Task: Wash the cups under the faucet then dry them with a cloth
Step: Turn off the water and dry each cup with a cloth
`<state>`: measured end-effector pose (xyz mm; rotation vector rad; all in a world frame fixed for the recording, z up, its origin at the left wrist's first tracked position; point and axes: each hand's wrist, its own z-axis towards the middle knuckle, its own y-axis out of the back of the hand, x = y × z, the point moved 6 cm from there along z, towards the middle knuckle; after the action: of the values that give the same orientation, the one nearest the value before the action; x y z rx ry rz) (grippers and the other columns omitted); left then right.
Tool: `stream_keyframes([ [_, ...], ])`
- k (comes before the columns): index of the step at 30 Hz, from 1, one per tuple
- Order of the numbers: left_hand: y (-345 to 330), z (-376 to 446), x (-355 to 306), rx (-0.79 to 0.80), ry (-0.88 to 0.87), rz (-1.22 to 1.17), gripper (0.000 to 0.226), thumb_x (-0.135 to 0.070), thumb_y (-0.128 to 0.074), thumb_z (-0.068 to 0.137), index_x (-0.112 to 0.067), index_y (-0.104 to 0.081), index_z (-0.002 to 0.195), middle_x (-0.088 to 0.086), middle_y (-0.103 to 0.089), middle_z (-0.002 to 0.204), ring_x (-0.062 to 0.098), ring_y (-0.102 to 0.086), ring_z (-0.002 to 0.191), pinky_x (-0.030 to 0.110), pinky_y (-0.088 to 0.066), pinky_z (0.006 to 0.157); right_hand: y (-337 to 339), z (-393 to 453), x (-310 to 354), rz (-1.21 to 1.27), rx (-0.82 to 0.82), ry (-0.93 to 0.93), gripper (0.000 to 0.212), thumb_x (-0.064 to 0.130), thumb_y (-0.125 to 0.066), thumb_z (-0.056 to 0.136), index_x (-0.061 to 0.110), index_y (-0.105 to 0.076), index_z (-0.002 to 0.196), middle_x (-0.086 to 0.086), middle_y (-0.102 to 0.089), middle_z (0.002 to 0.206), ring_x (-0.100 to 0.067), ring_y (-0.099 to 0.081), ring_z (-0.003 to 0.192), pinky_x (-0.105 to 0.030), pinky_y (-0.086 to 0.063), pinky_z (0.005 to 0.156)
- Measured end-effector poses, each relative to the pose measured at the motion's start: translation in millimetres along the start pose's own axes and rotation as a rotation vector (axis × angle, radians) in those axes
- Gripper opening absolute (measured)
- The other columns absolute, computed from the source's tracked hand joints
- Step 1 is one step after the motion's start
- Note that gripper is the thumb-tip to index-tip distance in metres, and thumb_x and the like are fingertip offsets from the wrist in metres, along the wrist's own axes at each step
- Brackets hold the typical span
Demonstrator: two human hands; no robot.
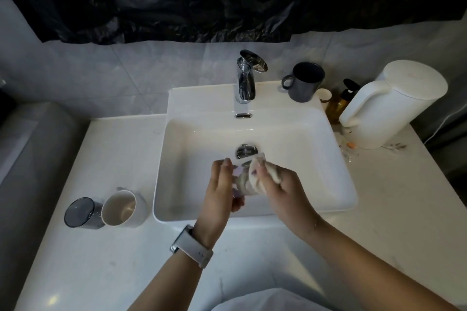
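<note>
Desk (379,222): smooth white slab filling the lower frame; broad bare stretches at lower left and lower right.
Watch (192,246): pale strap on the left wrist, lower centre.
Left hand (221,189): fingers curled round a clear cup, gripping its side, over the near part of the basin.
Clear cup (238,183): transparent, glossy, lying roughly sideways between both hands; outline blurred.
Right hand (284,187): fingers bunched on a cloth, pressing it into the cup mouth.
Cloth (257,175): off-white, soft, crumpled, partly inside the cup.
Sink (336,159): white glazed rectangle with rounded corners, centre frame; chrome drain just beyond the hands.
White mug (121,208): matt, tilted, on the desk left of the sink, touching a dark tumbler.
Dark tumbler (82,213): grey, translucent, cylindrical.
Faucet (246,78): polished chrome, flat lever, upper centre.
Dark mug (304,82): handled, on the sink's far right corner.
Kettle (389,103): white, rounded, upper right, with an amber pump bottle (340,103) beside it.
</note>
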<state>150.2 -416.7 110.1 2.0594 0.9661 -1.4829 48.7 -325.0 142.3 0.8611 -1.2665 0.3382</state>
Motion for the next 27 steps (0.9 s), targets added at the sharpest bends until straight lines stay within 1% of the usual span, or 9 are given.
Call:
stream_keyframes([
  [4,2,-14,-15,0.086,-0.608,0.698,0.038,-0.056,-0.039,0.094,-0.029,-0.044,0.12,-0.006,-0.052,0.102,0.006,-0.05,0.071,0.016,-0.039,0.066,-7,6,-41,0.625,0.111,-0.887,0.029,0.035,-0.053,0.097,0.013,-0.061,0.08,-0.008,-0.063,0.068,-0.023,-0.061,0.066,-0.023,-0.047,0.054],
  [7,-1,-19,-17,0.137,-0.689,0.816,0.038,-0.055,-0.038,0.094,-0.031,-0.039,0.124,-0.006,-0.047,0.107,0.006,-0.047,0.072,0.017,-0.032,0.065,-10,3,-46,0.601,0.243,-0.952,0.029,0.034,-0.05,0.097,0.013,-0.06,0.081,-0.007,-0.064,0.069,-0.028,-0.063,0.059,-0.029,-0.049,0.052],
  [9,1,-19,-20,0.095,-0.679,0.721,0.033,-0.056,-0.034,0.095,-0.035,-0.04,0.12,-0.007,-0.049,0.105,0.008,-0.051,0.078,0.016,-0.037,0.068,-8,5,-48,0.43,0.15,-0.827,0.03,0.038,-0.051,0.096,0.011,-0.062,0.089,-0.011,-0.068,0.074,-0.037,-0.065,0.072,-0.036,-0.051,0.063],
  [11,5,-10,-18,0.009,-0.529,0.548,0.026,-0.057,-0.033,0.097,-0.036,-0.044,0.11,-0.006,-0.055,0.097,0.011,-0.056,0.076,0.019,-0.044,0.07,1,7,-37,0.247,-0.021,-0.582,0.041,0.041,-0.048,0.097,0.005,-0.066,0.091,-0.017,-0.068,0.079,-0.034,-0.065,0.079,-0.031,-0.048,0.07],
  [15,4,12,13,-0.048,0.224,-0.065,0.041,-0.051,-0.035,0.102,-0.018,-0.057,0.104,0.002,-0.063,0.063,0.018,-0.049,0.053,0.027,-0.044,0.056,15,-7,-1,-0.131,-0.025,0.021,0.038,0.031,-0.05,0.097,0.007,-0.061,0.07,0.006,-0.061,0.059,-0.012,-0.058,0.061,-0.021,-0.042,0.06],
  [18,4,13,18,-0.053,0.393,-0.269,0.042,-0.051,-0.041,0.099,-0.015,-0.061,0.095,0.012,-0.07,0.069,0.019,-0.044,0.048,0.024,-0.042,0.051,44,3,-21,0.289,-0.118,-0.344,0.037,0.032,-0.051,0.098,0.004,-0.063,0.077,-0.003,-0.061,0.063,-0.015,-0.056,0.055,-0.02,-0.044,0.052],
  [20,1,12,21,-0.044,0.426,-0.385,0.04,-0.051,-0.043,0.098,-0.015,-0.06,0.091,0.018,-0.069,0.08,0.019,-0.042,0.046,0.022,-0.04,0.045,58,18,-50,0.583,-0.151,-0.608,0.035,0.042,-0.048,0.098,0.011,-0.066,0.096,-0.008,-0.068,0.085,-0.018,-0.067,0.075,-0.029,-0.053,0.068],
  [23,-10,6,26,0.011,0.463,-0.461,0.039,-0.051,-0.045,0.098,-0.014,-0.058,0.097,0.02,-0.066,0.084,0.019,-0.042,0.044,0.019,-0.038,0.04,59,31,-52,0.511,-0.134,-0.54,0.046,0.056,-0.053,0.089,0.018,-0.065,0.112,-0.008,-0.07,0.107,-0.025,-0.066,0.104,-0.046,-0.049,0.097],
  [27,-21,5,31,0.008,0.485,-0.507,0.04,-0.051,-0.046,0.097,-0.013,-0.056,0.103,0.02,-0.064,0.085,0.019,-0.043,0.043,0.019,-0.034,0.039,16,15,-32,0.485,0.148,-0.403,0.09,0.078,-0.05,0.071,0.014,-0.052,0.135,-0.009,-0.053,0.138,-0.025,-0.047,0.13,-0.041,-0.033,0.112],
])
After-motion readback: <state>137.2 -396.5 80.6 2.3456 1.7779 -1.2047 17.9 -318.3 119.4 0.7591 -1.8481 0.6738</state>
